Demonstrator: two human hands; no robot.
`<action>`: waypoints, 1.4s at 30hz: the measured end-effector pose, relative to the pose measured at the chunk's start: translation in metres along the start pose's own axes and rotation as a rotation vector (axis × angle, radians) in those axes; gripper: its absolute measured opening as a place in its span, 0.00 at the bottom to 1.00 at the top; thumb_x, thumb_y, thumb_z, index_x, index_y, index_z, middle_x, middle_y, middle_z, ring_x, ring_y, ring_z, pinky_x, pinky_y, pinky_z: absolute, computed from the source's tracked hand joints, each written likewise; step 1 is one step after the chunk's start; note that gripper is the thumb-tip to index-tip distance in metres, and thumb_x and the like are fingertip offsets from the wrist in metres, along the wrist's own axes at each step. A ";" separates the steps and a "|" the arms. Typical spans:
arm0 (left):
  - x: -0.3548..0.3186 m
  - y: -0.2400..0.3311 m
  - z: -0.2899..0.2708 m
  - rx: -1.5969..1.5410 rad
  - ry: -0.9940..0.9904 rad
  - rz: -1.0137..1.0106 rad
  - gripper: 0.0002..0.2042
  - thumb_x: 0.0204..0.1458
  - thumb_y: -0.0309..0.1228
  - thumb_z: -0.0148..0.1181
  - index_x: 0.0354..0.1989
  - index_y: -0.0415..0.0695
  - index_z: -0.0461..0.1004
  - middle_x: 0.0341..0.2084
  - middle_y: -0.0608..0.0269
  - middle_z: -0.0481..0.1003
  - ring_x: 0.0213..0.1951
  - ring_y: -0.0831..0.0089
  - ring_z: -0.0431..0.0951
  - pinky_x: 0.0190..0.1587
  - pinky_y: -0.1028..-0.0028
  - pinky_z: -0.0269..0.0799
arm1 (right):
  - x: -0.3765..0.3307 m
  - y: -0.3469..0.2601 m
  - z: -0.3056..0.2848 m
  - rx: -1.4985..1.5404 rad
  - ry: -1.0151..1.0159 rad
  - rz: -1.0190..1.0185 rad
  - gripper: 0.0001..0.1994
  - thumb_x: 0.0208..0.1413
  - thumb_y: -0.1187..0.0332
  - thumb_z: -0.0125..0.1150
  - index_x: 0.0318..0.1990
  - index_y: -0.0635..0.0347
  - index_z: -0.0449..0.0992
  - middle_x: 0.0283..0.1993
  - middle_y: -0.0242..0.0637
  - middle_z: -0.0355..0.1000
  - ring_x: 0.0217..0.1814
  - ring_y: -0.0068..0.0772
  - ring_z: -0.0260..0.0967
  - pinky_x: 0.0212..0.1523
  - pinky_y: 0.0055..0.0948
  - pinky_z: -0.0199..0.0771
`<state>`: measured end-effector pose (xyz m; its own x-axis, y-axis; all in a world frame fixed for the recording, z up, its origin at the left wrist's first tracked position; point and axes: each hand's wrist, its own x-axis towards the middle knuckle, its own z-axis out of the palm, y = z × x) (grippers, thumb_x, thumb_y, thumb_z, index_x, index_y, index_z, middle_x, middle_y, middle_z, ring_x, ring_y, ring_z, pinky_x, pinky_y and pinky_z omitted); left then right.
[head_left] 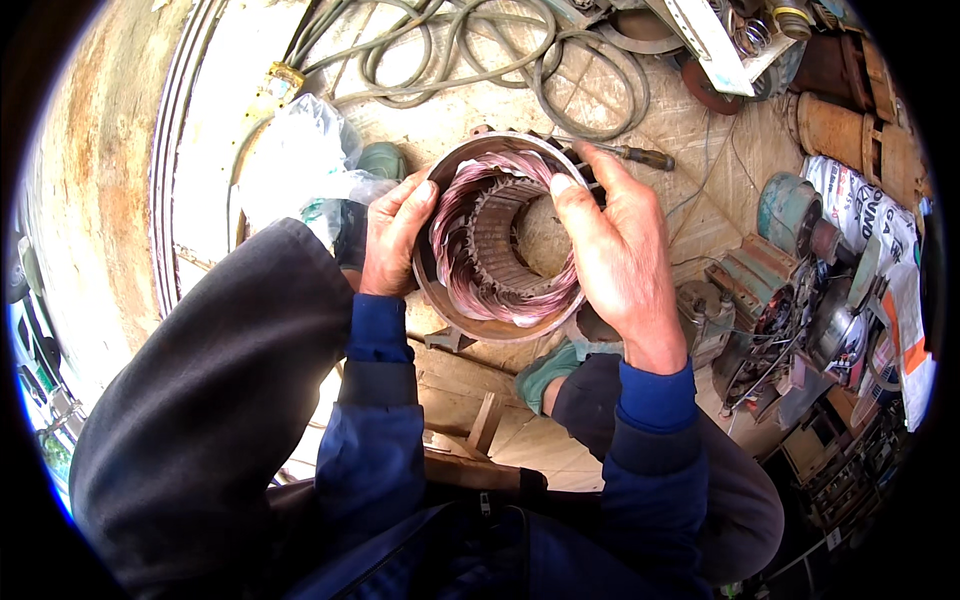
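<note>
"Looking at the head view, where is the round, brown-grey metal stator with pinkish-red wire windings (490,240)?"

"Over the pale, stained floor (425,135), between the knees, well in from the floor's left edge. Whether its underside rests on anything, I cannot tell."

"And the grip?"

"Left hand (395,235) pinches the wall at the left, thumb over the rim, fingers outside. Right hand (625,250) clasps the upper right, thumb near the windings, forefinger stretched along the outside."

"How will it handle?"

"Heavy and stiff, I'd judge; the windings look softer and easier to nick. I'd hold the outer wall on opposite sides, thumbs clear of the wire. Oily metal could slip."

"Anything close by?"

"A dark-handled screwdriver (648,157), just beyond the right fingers, and a grey-green rubbery looped cable (646,90) toward the floor's far edge."
</note>
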<state>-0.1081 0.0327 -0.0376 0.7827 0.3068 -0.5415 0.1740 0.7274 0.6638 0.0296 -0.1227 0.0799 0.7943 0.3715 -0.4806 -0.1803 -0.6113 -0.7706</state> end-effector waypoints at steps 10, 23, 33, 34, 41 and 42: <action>-0.003 -0.004 -0.016 -0.058 -0.008 -0.043 0.20 0.65 0.34 0.55 0.60 0.32 0.71 0.49 0.57 0.79 0.48 0.75 0.78 0.54 0.75 0.73 | -0.002 0.007 0.012 -0.006 -0.016 -0.037 0.26 0.58 0.65 0.61 0.57 0.81 0.69 0.52 0.66 0.73 0.57 0.57 0.74 0.59 0.42 0.71; -0.002 -0.006 -0.020 -0.077 0.004 -0.039 0.21 0.64 0.34 0.56 0.60 0.32 0.72 0.50 0.58 0.79 0.49 0.74 0.78 0.55 0.74 0.73 | -0.006 -0.006 0.010 0.205 -0.118 0.076 0.29 0.58 0.69 0.64 0.61 0.83 0.64 0.49 0.51 0.77 0.49 0.30 0.74 0.53 0.29 0.74; -0.002 -0.007 -0.019 -0.100 0.015 -0.063 0.18 0.63 0.33 0.58 0.57 0.35 0.75 0.46 0.61 0.80 0.45 0.77 0.78 0.51 0.76 0.74 | -0.007 -0.002 0.008 0.197 -0.138 0.013 0.30 0.59 0.71 0.64 0.64 0.83 0.62 0.51 0.48 0.77 0.50 0.27 0.73 0.52 0.28 0.74; -0.002 -0.008 -0.020 -0.099 0.023 -0.069 0.17 0.63 0.33 0.59 0.55 0.36 0.75 0.45 0.62 0.80 0.44 0.77 0.78 0.51 0.76 0.74 | -0.008 -0.003 0.008 0.239 -0.143 0.020 0.30 0.59 0.71 0.64 0.64 0.82 0.62 0.51 0.48 0.77 0.50 0.27 0.73 0.53 0.28 0.74; -0.001 -0.011 -0.019 -0.107 -0.001 -0.113 0.15 0.61 0.34 0.61 0.51 0.37 0.76 0.43 0.65 0.80 0.43 0.79 0.78 0.50 0.77 0.74 | -0.010 0.006 0.005 0.278 -0.159 -0.048 0.30 0.60 0.72 0.64 0.65 0.80 0.62 0.53 0.46 0.76 0.53 0.28 0.72 0.57 0.28 0.72; -0.001 -0.012 -0.019 -0.107 -0.010 -0.119 0.16 0.61 0.35 0.61 0.52 0.37 0.75 0.43 0.64 0.79 0.43 0.79 0.78 0.50 0.77 0.74 | -0.010 0.008 0.004 0.282 -0.160 -0.059 0.30 0.60 0.72 0.64 0.65 0.80 0.62 0.53 0.46 0.76 0.53 0.28 0.72 0.57 0.28 0.72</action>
<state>-0.1220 0.0354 -0.0550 0.7661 0.2090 -0.6078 0.2019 0.8196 0.5362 0.0182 -0.1283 0.0770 0.7108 0.5198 -0.4739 -0.3080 -0.3757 -0.8741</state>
